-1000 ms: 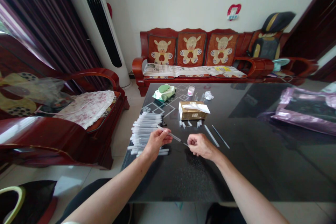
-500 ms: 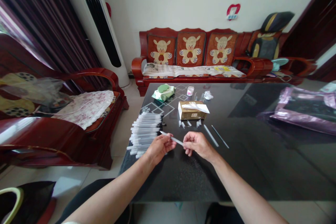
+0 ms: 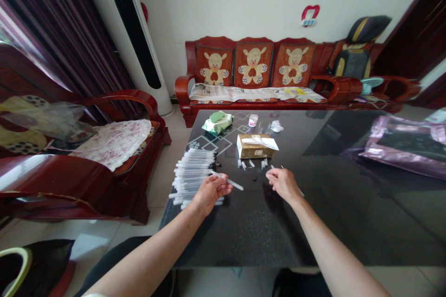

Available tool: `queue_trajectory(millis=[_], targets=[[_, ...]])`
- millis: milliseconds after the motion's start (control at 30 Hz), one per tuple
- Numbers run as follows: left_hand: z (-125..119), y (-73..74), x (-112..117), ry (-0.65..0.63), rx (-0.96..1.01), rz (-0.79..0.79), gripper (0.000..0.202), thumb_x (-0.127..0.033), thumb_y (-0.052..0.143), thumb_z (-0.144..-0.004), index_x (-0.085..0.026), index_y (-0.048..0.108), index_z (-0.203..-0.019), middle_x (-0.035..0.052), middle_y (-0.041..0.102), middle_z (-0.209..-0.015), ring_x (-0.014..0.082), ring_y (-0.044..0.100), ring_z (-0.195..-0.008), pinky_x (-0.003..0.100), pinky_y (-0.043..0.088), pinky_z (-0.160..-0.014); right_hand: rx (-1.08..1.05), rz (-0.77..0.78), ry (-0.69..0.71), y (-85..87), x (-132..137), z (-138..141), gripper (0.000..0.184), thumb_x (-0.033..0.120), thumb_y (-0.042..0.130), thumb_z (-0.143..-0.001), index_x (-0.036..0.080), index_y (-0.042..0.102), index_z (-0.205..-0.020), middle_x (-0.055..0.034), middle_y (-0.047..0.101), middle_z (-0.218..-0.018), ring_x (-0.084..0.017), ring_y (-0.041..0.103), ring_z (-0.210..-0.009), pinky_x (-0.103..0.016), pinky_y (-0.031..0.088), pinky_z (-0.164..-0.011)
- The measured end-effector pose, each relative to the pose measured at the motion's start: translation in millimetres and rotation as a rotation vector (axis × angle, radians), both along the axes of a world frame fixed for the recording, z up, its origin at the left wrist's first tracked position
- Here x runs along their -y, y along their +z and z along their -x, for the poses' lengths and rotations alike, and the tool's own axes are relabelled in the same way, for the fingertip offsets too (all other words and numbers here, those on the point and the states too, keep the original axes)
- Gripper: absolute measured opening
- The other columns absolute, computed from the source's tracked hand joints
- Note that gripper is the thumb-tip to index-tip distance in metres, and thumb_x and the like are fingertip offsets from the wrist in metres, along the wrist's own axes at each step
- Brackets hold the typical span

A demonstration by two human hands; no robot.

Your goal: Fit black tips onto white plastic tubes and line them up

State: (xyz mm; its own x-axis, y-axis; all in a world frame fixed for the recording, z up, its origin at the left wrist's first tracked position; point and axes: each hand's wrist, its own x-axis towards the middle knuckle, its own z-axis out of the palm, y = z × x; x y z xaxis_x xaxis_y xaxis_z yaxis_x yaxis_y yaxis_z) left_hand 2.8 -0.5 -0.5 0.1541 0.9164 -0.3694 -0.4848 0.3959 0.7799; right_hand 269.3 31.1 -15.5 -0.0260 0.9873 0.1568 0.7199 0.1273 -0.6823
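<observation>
A slim whitish pen barrel [image 3: 236, 185] is gripped between the fingers of my left hand [image 3: 213, 189], tilted with its right end lower. Just left of that hand lies a pile of similar frosted pen barrels [image 3: 193, 171], several with black ends toward the right. My right hand [image 3: 283, 183] is over the loose white tube and thin rod, covering most of both. Its fingers are bent together; whatever they hold is hidden. A tiny black piece [image 3: 254, 179] lies on the dark table between the hands.
A gold tissue box [image 3: 256, 148] stands beyond my hands, with several short clear caps [image 3: 251, 164] before it. Farther back are a green wipes pack [image 3: 218, 123], a small white tub [image 3: 252, 120] and crumpled tissue [image 3: 277, 126]. A purple-edged clear bag [image 3: 404, 146] lies right.
My right hand has let go of the pen barrel and moved right, over the loose tube and rod. The barrel stays in my left hand. A tiny black piece now shows on the table.
</observation>
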Motion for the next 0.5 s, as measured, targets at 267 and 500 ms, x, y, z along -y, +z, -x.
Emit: queue_trajectory(millis=[267, 500], targets=[[-2, -0.5, 4, -0.031, -0.030, -0.003, 0.007, -0.014, 0.061, -0.081, -0.009, 0.058, -0.085, 0.0089, 0.066, -0.070, 0.0138, 0.066, -0.063, 0.023, 0.056, -0.061, 0.230, -0.010, 0.128, -11.3, 6, 35, 0.025, 0.024, 0.053, -0.084, 0.022, 0.072, -0.100, -0.0113, 0.074, -0.097, -0.027, 0.067, -0.095, -0.037, 0.045, -0.085], [-1, -0.7, 2, -0.027, -0.032, -0.019, 0.008, -0.016, 0.062, -0.081, -0.010, 0.059, -0.085, 0.0085, 0.066, -0.070, 0.0139, 0.066, -0.063, 0.023, 0.056, -0.061, 0.148, 0.039, 0.129, -10.0, 7, 38, 0.016, 0.022, 0.054, -0.082, 0.020, 0.070, -0.083, -0.0114, 0.073, -0.085, -0.028, 0.066, -0.090, -0.039, 0.044, -0.082]])
